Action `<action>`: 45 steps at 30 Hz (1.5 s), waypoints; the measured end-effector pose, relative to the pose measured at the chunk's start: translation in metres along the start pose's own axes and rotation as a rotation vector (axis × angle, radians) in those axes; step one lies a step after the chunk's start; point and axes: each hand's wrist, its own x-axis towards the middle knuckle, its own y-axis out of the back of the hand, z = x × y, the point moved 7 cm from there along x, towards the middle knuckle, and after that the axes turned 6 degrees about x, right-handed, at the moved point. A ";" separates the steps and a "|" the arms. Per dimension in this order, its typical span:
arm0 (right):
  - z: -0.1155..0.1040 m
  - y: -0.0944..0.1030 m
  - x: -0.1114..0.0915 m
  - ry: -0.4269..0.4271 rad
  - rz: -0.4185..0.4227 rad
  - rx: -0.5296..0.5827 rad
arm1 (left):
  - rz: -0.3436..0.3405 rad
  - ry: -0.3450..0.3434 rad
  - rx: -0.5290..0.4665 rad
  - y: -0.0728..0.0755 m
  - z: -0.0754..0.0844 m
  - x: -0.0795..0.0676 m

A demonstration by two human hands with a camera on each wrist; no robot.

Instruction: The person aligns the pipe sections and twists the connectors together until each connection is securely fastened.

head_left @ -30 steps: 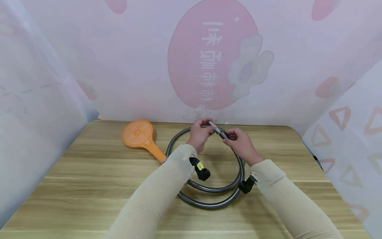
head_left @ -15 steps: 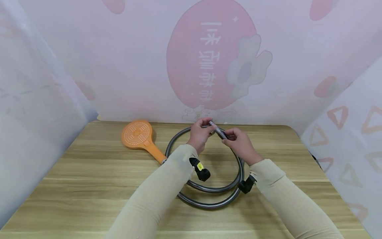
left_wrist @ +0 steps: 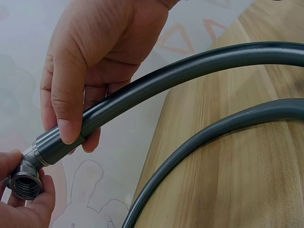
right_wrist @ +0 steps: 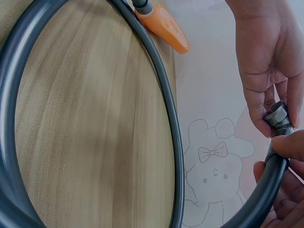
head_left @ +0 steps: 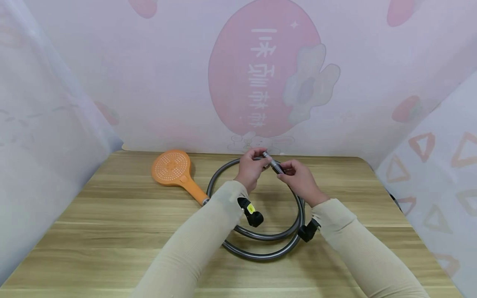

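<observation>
In the head view a dark grey shower hose lies coiled on the table, and one end is lifted near the table's back edge. My left hand pinches a silvery threaded metal fitting at that end, its round threaded opening showing in the left wrist view. Just behind the fitting, my right hand grips the hose's end collar between thumb and fingers. Fitting and collar meet in line. An orange shower head lies to the left, its handle running toward the coil; my left sleeve hides part of the hose there.
The wooden table ends at a pale printed curtain behind the hands. Similar curtain panels rise on the left and right sides. A small black camera is strapped to each wrist.
My left hand shifts very slightly at the fitting. Both hands keep their hold near the same spot, and the shower head and coil stay in place.
</observation>
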 end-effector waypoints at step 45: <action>-0.001 -0.002 -0.004 0.096 -0.007 -0.006 | -0.043 -0.008 -0.054 -0.002 -0.007 -0.003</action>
